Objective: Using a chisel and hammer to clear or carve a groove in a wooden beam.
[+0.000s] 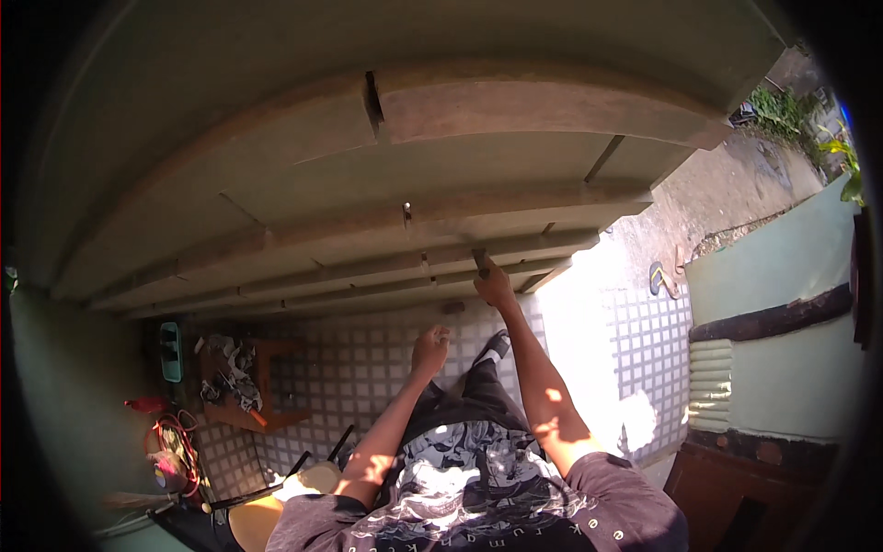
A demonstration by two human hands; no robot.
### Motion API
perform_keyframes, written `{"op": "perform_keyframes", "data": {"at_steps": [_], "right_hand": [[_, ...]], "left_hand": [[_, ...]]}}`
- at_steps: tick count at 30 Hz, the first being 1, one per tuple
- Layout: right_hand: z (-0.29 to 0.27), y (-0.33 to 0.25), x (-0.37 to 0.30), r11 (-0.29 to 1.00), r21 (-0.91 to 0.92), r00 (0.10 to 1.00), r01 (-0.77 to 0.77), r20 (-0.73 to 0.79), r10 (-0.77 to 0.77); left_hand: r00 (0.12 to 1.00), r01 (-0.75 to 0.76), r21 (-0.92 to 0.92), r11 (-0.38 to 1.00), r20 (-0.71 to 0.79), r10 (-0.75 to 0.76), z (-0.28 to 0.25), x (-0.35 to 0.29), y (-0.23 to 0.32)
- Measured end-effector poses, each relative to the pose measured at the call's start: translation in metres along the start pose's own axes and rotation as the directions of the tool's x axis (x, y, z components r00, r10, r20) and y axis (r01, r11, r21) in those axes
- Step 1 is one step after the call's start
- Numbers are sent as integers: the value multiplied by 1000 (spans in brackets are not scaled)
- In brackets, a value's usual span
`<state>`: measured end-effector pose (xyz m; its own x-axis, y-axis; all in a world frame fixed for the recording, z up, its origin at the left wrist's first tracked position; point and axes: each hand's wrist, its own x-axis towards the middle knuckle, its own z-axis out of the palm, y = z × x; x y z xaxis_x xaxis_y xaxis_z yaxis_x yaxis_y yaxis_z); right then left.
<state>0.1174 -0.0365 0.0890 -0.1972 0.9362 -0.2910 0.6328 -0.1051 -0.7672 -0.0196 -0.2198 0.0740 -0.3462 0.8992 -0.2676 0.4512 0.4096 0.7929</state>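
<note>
Wooden slatted frame [386, 230], right hand [494, 285] gripping a dark tool [481, 261]; left hand [430, 350] loosely curled, checkered tile floor [368, 368]

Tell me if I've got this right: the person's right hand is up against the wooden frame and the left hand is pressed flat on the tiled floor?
Not quite. In the head view the right hand is at the wooden frame, but the left hand is not flat on the tiled floor; it is raised in a loose fist, clear of the frame.

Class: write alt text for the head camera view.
Seen from above, a person's right hand presses a small dark tool against the edge of a wooden slatted frame. The left hand hovers closed below, over a checkered tile floor.
</note>
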Motion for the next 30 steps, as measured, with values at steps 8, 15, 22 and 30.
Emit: {"op": "perform_keyframes", "data": {"at_steps": [8,15,22,30], "right_hand": [[-1,-2,-20,989,-108,988,99,-107,-111],[11,-10,-2,975,-211,997,67,-22,-74],[1,-3,-23,993,-113,999,32,-25,-35],[-19,-19,-1,993,-107,998,49,52,-43]], "left_hand": [[976,-203,60,977,96,196,-29,11,38],[971,-224,50,973,95,218,-15,34,35],[969,-240,-1,971,60,240,19,57,52],[967,-175,173,969,-153,203,42,79,71]]}}
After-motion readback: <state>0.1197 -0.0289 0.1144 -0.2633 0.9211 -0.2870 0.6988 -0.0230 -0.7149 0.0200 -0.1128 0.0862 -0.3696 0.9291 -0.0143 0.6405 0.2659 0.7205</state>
